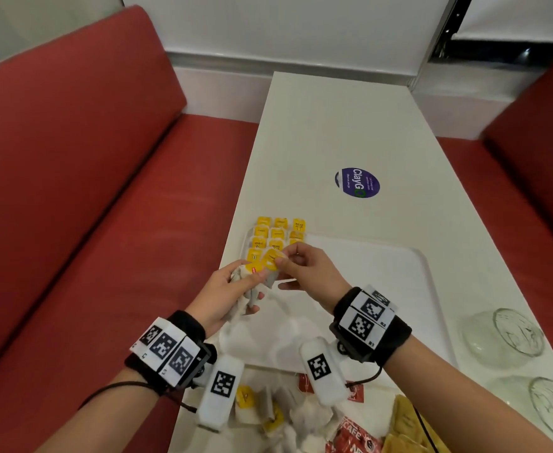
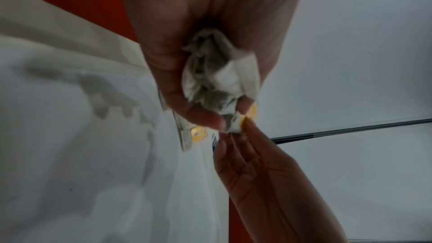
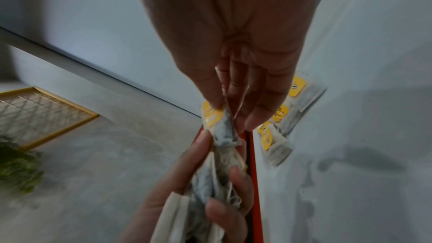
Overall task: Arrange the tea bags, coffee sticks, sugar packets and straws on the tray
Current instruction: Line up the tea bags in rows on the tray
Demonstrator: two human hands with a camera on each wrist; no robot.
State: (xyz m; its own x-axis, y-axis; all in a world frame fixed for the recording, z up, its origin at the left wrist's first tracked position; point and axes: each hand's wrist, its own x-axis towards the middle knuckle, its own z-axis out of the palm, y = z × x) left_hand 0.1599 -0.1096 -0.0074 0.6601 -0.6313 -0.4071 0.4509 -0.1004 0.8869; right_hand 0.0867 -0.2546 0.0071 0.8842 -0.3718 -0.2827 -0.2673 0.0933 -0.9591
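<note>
White tray [image 1: 383, 289] lies on the white bench [image 1: 334, 132]; we take it as our landmark. At the tray's far left corner we count tea bags [image 1: 276, 235] laid in neat overlapping rows, yellow tags facing up.

Left hand [image 1: 232, 294] hovers over the tray's left edge, fingers curled round a bunch of tea bags [image 1: 252, 289]; the grip is clamped on that bunch, paper pouches crumpled in the palm. The left wrist view shows the same: pouches bunched between thumb and fingers.

Right hand [image 1: 304, 269] sits just right of the left hand, above the tray. Its thumb and forefinger pinch one tea bag [image 1: 272, 258] by the yellow tag end, so that grip is closed on the single bag. The bag's lower part touches the bunch in the left hand; in the right wrist view we cannot tell whether it is free of the bunch.

Near side of the tray, on the bench: a loose heap of tea bags [image 1: 268, 416], red coffee sticks [image 1: 350, 436] and yellowish packets [image 1: 405, 426], partly hidden by the wrist cameras. Right of the tray's near corner stand two glass bowls [image 1: 504, 335]. Beyond the tray's far edge a round purple sticker [image 1: 357, 182] sits on the bench. Red seats [image 1: 88, 191] flank the bench on both sides.
</note>
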